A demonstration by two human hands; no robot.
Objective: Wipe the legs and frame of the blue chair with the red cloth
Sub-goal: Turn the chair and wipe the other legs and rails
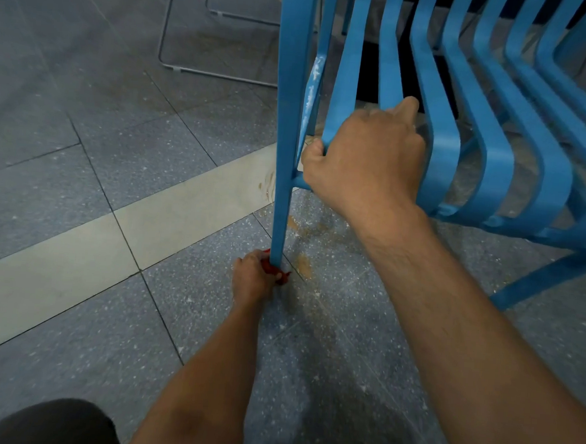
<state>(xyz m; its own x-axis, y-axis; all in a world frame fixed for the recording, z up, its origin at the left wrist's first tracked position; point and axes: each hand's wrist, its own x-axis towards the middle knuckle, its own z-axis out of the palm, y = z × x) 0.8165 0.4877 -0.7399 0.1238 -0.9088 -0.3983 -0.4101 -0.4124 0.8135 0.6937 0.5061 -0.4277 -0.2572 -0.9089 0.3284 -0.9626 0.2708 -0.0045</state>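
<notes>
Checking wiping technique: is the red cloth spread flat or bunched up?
Bunched. Only small scraps of the red cloth show, squeezed in the left hand around the foot of the blue chair leg.

Bare forearms, dark trousered knee (49, 423)

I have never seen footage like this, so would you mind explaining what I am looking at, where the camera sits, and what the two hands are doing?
There is no machine here. A person wears one wide-angle camera on the head, looking down at their own bare arms. The left hand is down near the floor, pressing a red cloth around the bottom of one leg of the blue chair. The right hand grips a slat of the chair, apparently to steady it. Below is a grey tiled floor with a pale stripe and some brownish stains. The thin metal frame of other furniture shows at the top.
</notes>
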